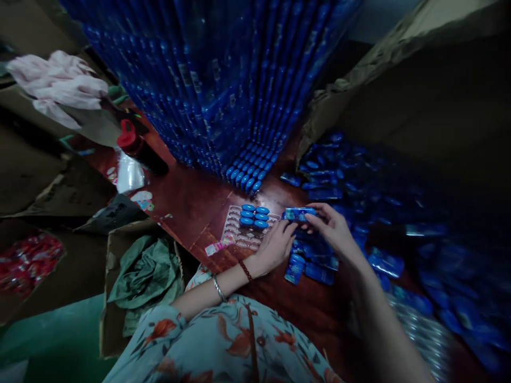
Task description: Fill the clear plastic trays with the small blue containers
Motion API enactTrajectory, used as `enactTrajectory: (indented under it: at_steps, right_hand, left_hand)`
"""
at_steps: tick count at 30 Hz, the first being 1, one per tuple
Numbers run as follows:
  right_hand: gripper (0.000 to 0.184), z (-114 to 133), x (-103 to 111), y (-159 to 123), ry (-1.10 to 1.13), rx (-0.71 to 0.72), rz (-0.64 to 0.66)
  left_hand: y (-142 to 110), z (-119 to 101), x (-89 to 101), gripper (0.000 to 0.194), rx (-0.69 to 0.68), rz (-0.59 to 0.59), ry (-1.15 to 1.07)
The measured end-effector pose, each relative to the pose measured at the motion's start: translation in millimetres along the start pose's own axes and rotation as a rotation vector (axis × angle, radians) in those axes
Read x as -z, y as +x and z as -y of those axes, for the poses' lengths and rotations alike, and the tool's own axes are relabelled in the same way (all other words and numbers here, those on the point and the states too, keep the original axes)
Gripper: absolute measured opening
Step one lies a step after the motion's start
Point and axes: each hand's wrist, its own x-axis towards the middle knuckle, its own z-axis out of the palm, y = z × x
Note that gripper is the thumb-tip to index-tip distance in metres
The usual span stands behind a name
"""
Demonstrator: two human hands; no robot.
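Note:
A small blue printed packet [297, 214] lies level between my hands. My right hand [333, 229] pinches its right end between thumb and fingers. From the other side, my left hand [275, 246] closes its bent fingertips on the packet's lower left edge; part of that grip is hidden. Left of them a clear plastic tray [233, 231] with moulded hollows rests on the red-brown surface. Several shiny blue oval pieces [248, 215] sit in two columns in the tray. More blue packets [295, 267] lie loose just below my hands.
A tall stack of filled blue trays [223, 106] rises ahead. On the right, a large carton [383, 80] stands by a heap of blue packets [403, 197], near clear trays [423, 330]. To the left are a red-capped bottle [138, 146] and a carton [104, 319] holding green sacking.

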Motion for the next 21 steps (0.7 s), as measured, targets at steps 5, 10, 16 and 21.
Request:
enactTrajectory:
  at_steps: [5, 10, 16, 21]
  right_hand:
    - [0.042, -10.0, 0.0, -4.6, 0.197, -0.066, -0.144]
    - [0.040, -11.1, 0.2, -9.6, 0.215, -0.032, -0.170]
    - [0.044, -16.6, 7.3, -21.9, 0.278, -0.038, -0.331]
    - [0.035, -21.6, 9.0, -41.8, 0.290, -0.138, -0.298]
  left_hand:
    - [34.9, -11.5, -5.3, 0.031, 0.150, 0.086, 0.170]
    - [57.0, -9.7, -6.2, 0.019, 0.151, 0.230, 0.213]
    - [37.2, -4.8, -0.7, 0.041, 0.050, 0.318, 0.138]
    - [21.3, 1.9, 6.0, 0.024, 0.039, 0.271, -0.201]
